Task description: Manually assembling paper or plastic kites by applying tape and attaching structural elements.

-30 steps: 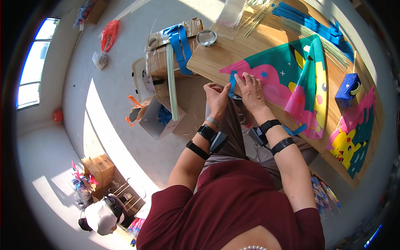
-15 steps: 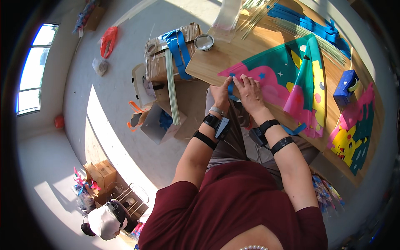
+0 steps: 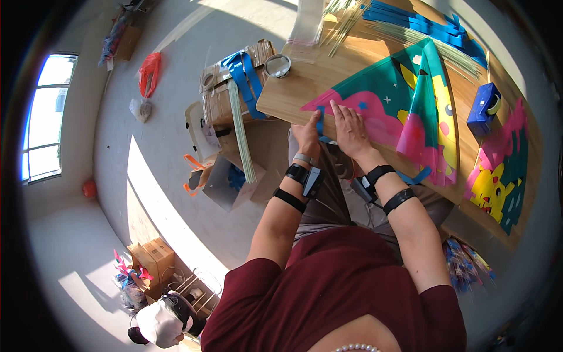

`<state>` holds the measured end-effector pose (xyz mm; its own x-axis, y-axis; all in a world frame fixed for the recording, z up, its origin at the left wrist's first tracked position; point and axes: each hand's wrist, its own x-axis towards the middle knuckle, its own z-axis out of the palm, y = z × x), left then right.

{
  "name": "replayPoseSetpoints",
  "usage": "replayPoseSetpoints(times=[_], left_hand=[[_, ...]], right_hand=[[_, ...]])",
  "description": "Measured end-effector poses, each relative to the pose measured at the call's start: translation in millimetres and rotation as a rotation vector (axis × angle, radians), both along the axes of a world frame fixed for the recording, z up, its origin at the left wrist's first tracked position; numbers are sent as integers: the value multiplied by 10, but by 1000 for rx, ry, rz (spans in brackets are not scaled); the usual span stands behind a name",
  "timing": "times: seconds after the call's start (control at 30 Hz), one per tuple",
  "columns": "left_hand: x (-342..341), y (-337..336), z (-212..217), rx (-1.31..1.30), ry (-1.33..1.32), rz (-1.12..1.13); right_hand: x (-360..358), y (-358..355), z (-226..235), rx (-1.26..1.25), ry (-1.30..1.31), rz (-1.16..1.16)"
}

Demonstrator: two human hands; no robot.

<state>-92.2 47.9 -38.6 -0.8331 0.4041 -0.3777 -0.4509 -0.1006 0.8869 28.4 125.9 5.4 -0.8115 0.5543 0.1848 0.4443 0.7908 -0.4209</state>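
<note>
A folded kite sail (image 3: 375, 88) in teal and pink, with a yellow cartoon figure, lies on the wooden table (image 3: 281, 97). At its near left corner, my left hand (image 3: 307, 138) is closed with the thumb pressed by a narrow blue ribbon (image 3: 321, 122), which hangs over the table edge. My right hand (image 3: 352, 132) rests with its fingers stretched flat on the pink part, just right of the ribbon. A second blue strip (image 3: 417, 176) sticks out under the sail's near right edge.
A tape roll (image 3: 277, 66) sits on the table's left corner. Blue ribbons (image 3: 422, 26) and thin sticks (image 3: 434, 50) lie at the back. A blue tape dispenser (image 3: 483, 110) and another printed sail (image 3: 495, 176) are on the right. Cartons (image 3: 226, 100) stand left; a person in a white cap (image 3: 157, 324) is lower left.
My left hand has drawn slightly toward me, apart from the right fingers. My right fingers have straightened out on the sail. The whole view has shifted a little.
</note>
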Motion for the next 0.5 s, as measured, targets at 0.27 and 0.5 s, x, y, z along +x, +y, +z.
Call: replayPoseSetpoints(times=[0.27, 0.5], left_hand=[[-199, -67, -178, 12, 11, -46], [-110, -7, 15, -57, -83, -105]], right_hand=[[-4, 13, 57, -129, 4, 53], [370, -84, 66, -29, 106, 49]])
